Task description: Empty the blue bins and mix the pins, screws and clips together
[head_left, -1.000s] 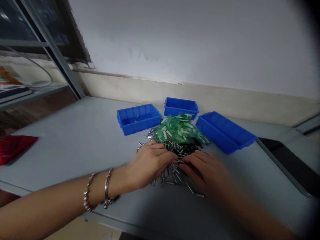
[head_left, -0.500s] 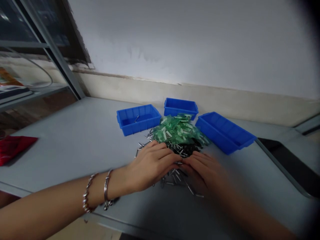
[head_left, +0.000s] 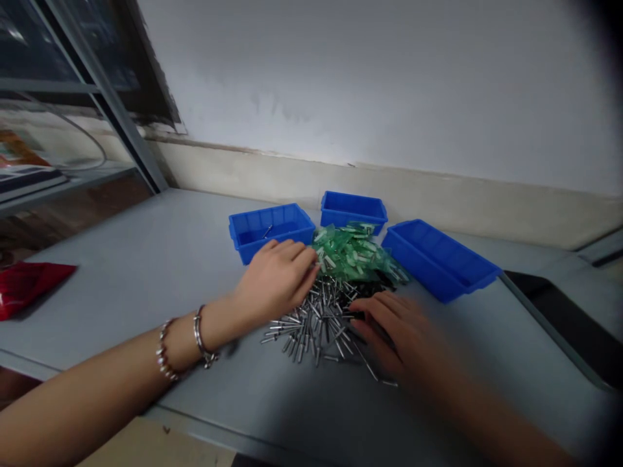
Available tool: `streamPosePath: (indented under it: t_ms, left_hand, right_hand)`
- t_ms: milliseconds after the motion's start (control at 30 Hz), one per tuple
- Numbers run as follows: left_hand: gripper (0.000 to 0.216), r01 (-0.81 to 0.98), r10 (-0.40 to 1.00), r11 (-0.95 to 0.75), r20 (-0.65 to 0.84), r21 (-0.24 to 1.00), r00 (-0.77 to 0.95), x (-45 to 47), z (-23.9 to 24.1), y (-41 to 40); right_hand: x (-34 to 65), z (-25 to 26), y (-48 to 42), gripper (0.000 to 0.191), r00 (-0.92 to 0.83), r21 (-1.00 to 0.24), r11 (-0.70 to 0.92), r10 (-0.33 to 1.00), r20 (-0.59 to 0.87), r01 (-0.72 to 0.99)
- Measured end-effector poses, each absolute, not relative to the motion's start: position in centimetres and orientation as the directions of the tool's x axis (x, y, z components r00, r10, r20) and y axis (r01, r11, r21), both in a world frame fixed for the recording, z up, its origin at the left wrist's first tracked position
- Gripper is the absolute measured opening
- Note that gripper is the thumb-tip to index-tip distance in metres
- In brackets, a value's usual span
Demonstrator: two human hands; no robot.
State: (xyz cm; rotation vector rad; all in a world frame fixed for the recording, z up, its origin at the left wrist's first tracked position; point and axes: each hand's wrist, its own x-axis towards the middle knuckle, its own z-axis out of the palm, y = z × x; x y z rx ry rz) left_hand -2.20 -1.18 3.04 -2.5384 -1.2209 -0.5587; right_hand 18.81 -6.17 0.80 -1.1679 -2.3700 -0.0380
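My left hand (head_left: 277,279) is closed, fingers curled, at the near side of the left blue bin (head_left: 260,245). A short bit of a blind rivet shows at its fingertips; the rest is hidden. My right hand (head_left: 396,321) is pinched at the right side of a loose heap of silver blind rivets (head_left: 311,324). Something small and dark is at its fingertips, too unclear to name. Behind the rivets lie green plastic packets (head_left: 355,253) with white pieces inside. Small black pieces (head_left: 374,285) lie between the packets and my right hand.
A single rivet (head_left: 267,231) lies inside the left bin. Another blue bin (head_left: 354,211) stands against the wall, and a third (head_left: 440,259) sits angled at the right. A dark phone-like slab (head_left: 559,318) lies far right, a red packet (head_left: 32,285) far left.
My left hand has moved left and away from me, off the heap toward the left bin, uncovering the rivets. My right hand has stayed by the heap, and the two hands have parted.
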Motion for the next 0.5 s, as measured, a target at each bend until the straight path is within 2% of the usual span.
streamPosePath:
  t_ms: [233, 433, 500]
  left_hand:
    - [0.027, 0.951, 0.857, -0.282, 0.414, -0.125, 0.308, -4.2, 4.6, 1.2]
    - [0.028, 0.959, 0.867, -0.167, 0.429, -0.228, 0.253, -5.5, 4.4, 2.3]
    - [0.028, 0.957, 0.869, -0.163, 0.425, -0.238, 0.254, -5.7, 4.1, 2.5]
  right_hand:
    - [18.8, 0.6, -6.3, 0.02, -0.557, -0.225, 0.657, 0.739, 0.379, 0.72]
    - [18.9, 0.8, -6.6, 0.006, -0.641, -0.275, 0.721, 0.693, 0.332, 0.637]
    - [18.9, 0.7, -7.0, 0.011, -0.672, -0.303, 0.732, 0.68, 0.292, 0.61]
